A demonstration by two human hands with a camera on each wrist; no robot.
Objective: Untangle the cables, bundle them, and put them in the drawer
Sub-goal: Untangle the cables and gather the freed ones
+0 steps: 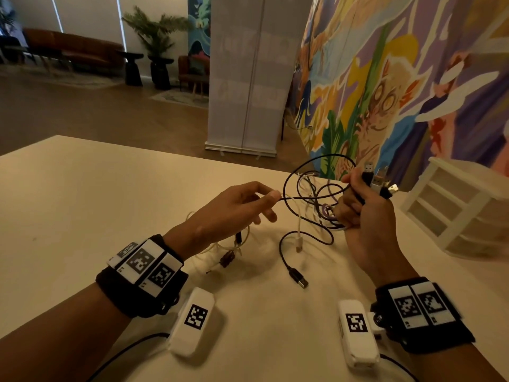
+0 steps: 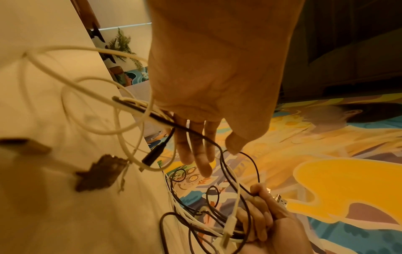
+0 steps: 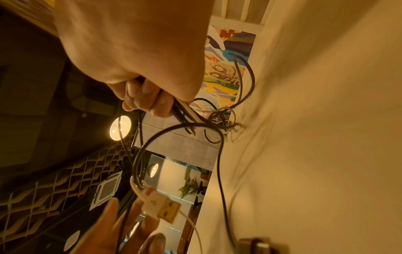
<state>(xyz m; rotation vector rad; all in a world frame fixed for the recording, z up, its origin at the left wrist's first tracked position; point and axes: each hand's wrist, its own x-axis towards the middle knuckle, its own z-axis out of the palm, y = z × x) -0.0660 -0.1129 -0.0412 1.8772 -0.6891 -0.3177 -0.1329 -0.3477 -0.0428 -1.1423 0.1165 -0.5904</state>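
Observation:
A tangle of black and white cables [image 1: 311, 199] hangs above the white table [image 1: 82, 202] between my hands. My right hand [image 1: 355, 199] grips a bunch of them, with several USB plugs [image 1: 370, 175] sticking up out of the fist; its curled fingers [image 3: 147, 98] close round the strands. My left hand [image 1: 275, 194] pinches one black cable between thumb and forefinger just left of the tangle. A black USB plug [image 1: 300, 279] and a white plug [image 1: 298, 242] trail down onto the table. A thin white cable [image 2: 71, 86] lies looped under my left wrist.
A white drawer unit [image 1: 454, 205] stands on the table at the right, its drawers pushed in. A small brown piece [image 2: 100, 173] lies among the thin white cable. The table's far edge runs just behind the tangle, with a painted wall beyond it.

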